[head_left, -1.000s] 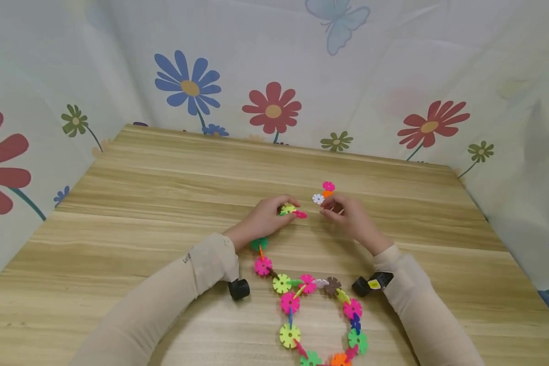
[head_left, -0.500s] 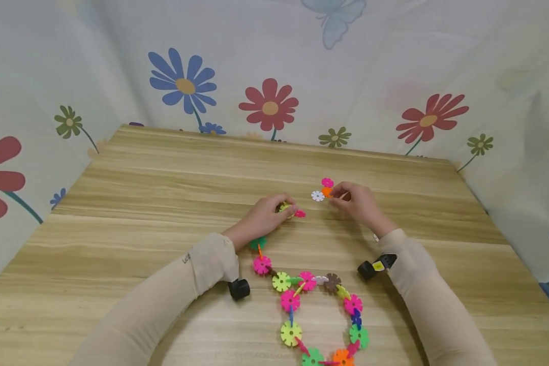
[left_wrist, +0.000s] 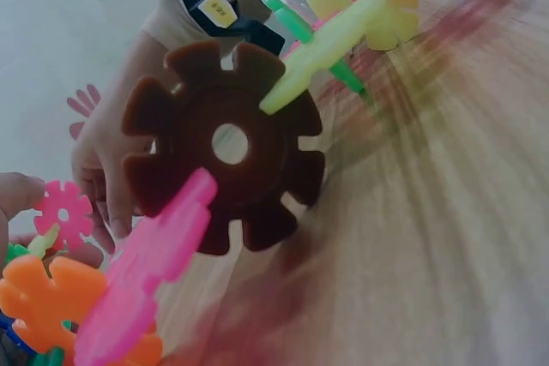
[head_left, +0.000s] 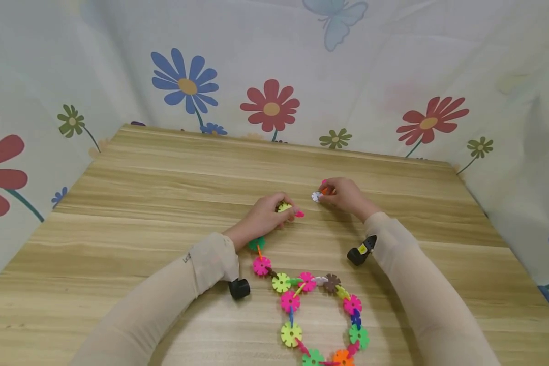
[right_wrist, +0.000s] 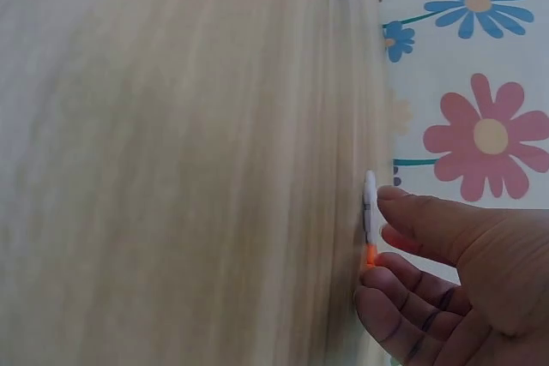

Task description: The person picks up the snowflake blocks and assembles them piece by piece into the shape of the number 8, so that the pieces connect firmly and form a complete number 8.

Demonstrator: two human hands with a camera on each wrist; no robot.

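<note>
My left hand (head_left: 267, 216) grips the end of a chain of colourful notched plastic discs. A yellow disc (head_left: 283, 207) and a pink disc (head_left: 300, 214) show at its fingers. From under that wrist the chain runs toward the front, past a pink disc (head_left: 262, 266). Close in the left wrist view are a brown disc (left_wrist: 171, 139) and an orange disc (left_wrist: 47, 293) of the chain. My right hand (head_left: 346, 195) reaches over a few loose discs, thumb and fingers apart. At its fingertips lie a white disc (head_left: 316, 196) and an orange disc (head_left: 327, 191); a pink disc (head_left: 324, 181) is mostly hidden.
Nearer the front, the chain forms a closed loop, with a yellow disc (head_left: 291, 334) and a green disc (head_left: 359, 335) in it. All lies on a wood-grain table (head_left: 164, 178). Behind its far edge hangs a flower-printed cloth (head_left: 370, 76).
My right hand drew slightly right of the loose discs, then came back left over them, covering most of the pink one. My left hand has stayed nearly still with the chain.
</note>
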